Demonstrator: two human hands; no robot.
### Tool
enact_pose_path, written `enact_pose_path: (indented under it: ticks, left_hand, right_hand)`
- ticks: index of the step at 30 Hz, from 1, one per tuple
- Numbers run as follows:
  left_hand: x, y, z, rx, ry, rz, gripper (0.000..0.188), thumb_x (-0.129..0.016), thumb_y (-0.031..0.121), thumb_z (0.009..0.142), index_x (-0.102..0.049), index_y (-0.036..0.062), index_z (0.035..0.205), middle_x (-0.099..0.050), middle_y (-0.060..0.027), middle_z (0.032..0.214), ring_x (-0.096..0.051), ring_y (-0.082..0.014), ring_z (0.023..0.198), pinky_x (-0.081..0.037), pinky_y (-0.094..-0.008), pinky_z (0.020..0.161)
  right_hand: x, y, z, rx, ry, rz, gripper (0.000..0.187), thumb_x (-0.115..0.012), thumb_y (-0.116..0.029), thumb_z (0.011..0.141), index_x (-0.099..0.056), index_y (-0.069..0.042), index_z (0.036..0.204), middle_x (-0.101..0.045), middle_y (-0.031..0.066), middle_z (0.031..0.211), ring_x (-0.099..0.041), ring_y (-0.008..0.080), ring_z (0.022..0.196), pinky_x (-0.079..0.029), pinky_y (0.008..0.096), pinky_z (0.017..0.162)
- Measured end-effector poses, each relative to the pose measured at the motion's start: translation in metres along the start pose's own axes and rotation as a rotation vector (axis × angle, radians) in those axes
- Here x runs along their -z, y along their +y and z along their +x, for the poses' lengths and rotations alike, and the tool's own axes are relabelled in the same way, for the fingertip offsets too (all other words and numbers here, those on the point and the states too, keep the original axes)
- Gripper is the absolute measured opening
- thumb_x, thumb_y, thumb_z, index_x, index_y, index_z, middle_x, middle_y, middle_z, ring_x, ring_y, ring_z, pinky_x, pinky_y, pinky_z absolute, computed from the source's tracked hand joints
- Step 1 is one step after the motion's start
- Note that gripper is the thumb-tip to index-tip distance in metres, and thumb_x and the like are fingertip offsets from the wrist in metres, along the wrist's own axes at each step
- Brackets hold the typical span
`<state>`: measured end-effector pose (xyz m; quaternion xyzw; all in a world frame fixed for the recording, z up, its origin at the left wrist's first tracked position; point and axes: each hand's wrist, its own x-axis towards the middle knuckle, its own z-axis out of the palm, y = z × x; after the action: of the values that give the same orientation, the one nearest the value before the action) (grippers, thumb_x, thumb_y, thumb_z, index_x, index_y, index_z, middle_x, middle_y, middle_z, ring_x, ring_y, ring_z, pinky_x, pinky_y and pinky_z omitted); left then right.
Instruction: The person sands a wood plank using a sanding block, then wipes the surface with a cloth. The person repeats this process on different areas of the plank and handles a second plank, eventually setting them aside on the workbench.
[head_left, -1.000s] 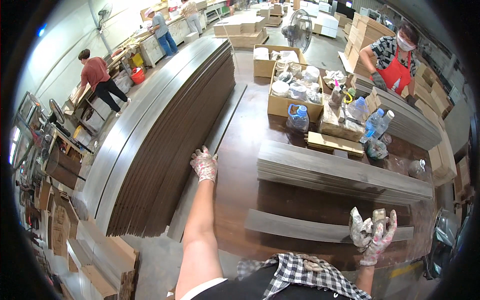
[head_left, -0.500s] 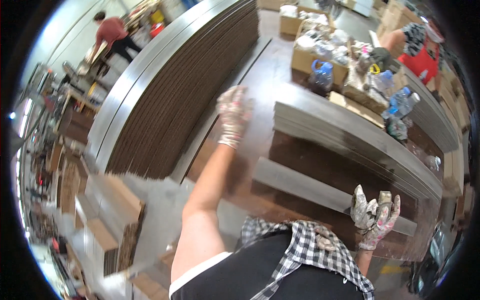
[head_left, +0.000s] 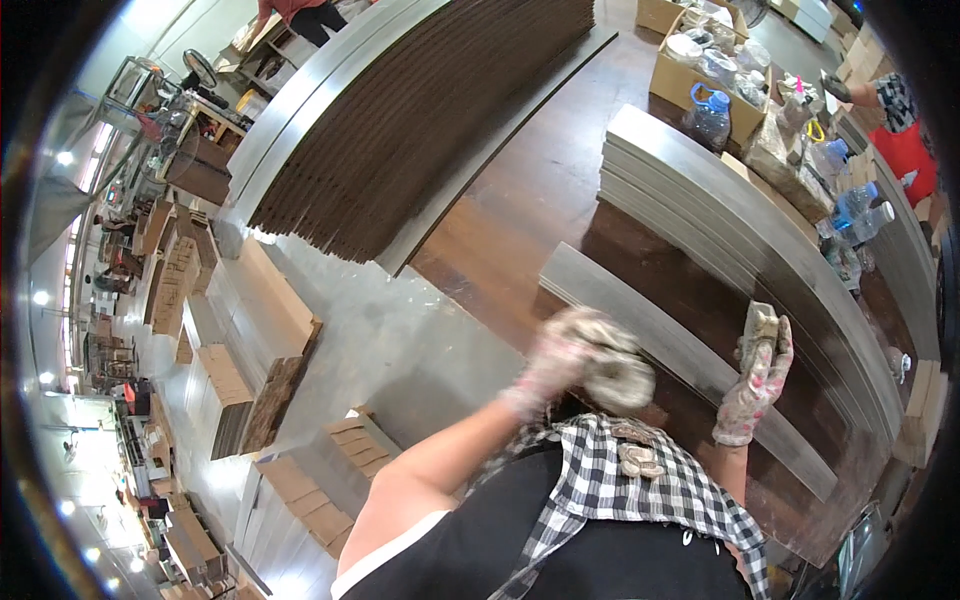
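Observation:
My left hand (head_left: 575, 360), in a pale glove with pink marks, is raised over the near left part of a long grey strip (head_left: 590, 285). Motion blurs its fingers and a greyish rounded shape (head_left: 618, 382) beside them; whether that is glove or a held thing cannot be told. Farther right, my right hand (head_left: 755, 385) appears over the same strip, its gloved fingers pointing up close together, soiled grey at the tips. Nothing held shows in it. The strip lies on a dark brown board surface (head_left: 510, 225), beside a stack of grey panels (head_left: 720, 190).
A tall stack of brown-edged panels (head_left: 400, 130) rises at the far left. Behind the grey stack stand a carton of plastic bags (head_left: 670, 78), a blue-topped jug (head_left: 708, 118) and bottles (head_left: 855, 205). Panels with cardboard (head_left: 265, 330) lie left. A co-worker in red (head_left: 905, 160) stands right.
My left hand has come back from the far surface to near my body. My right hand's spread fingers have drawn together. The view has shifted left, showing more floor.

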<state>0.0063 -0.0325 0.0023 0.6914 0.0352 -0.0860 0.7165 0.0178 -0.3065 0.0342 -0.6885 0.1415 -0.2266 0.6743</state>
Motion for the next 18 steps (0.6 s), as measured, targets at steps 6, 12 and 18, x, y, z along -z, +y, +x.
enact_pose_path:
  ticks: [6, 12, 18]
  left_hand:
    - [0.200, -0.058, -0.023, 0.240, 0.722, -0.483, 0.042, -0.066, 0.047, 0.095, -0.065, 0.0048, 0.097, -0.066, -0.0075, 0.083, -0.066, -0.0208, 0.068, -0.059, -0.0373, 0.060]
    - [0.260, -0.089, 0.008, 0.177, 0.904, -0.525, 0.029, -0.071, 0.030, 0.093, -0.068, 0.0036, 0.105, -0.068, -0.0060, 0.089, -0.066, -0.0193, 0.073, -0.057, -0.0357, 0.063]
    - [0.275, -0.112, 0.020, 0.178, 0.884, -0.608, 0.030, -0.066, 0.024, 0.096, -0.068, 0.0024, 0.116, -0.069, -0.0068, 0.100, -0.067, -0.0191, 0.082, -0.057, -0.0346, 0.070]
  right_hand:
    - [-0.011, 0.026, -0.011, -0.073, -0.107, 0.005, 0.056, -0.060, -0.024, 0.100, -0.042, -0.003, 0.148, -0.050, 0.0088, 0.146, -0.056, 0.0203, 0.125, -0.048, 0.0327, 0.101]
    - [-0.035, 0.036, -0.006, 0.015, -0.177, -0.038, 0.053, -0.058, -0.023, 0.101, -0.043, -0.003, 0.148, -0.054, 0.0092, 0.142, -0.057, 0.0193, 0.124, -0.047, 0.0314, 0.100]
    - [-0.036, 0.044, -0.010, 0.047, -0.200, -0.102, 0.057, -0.062, -0.024, 0.099, -0.043, -0.001, 0.148, -0.051, 0.0117, 0.145, -0.052, 0.0219, 0.131, -0.041, 0.0347, 0.109]
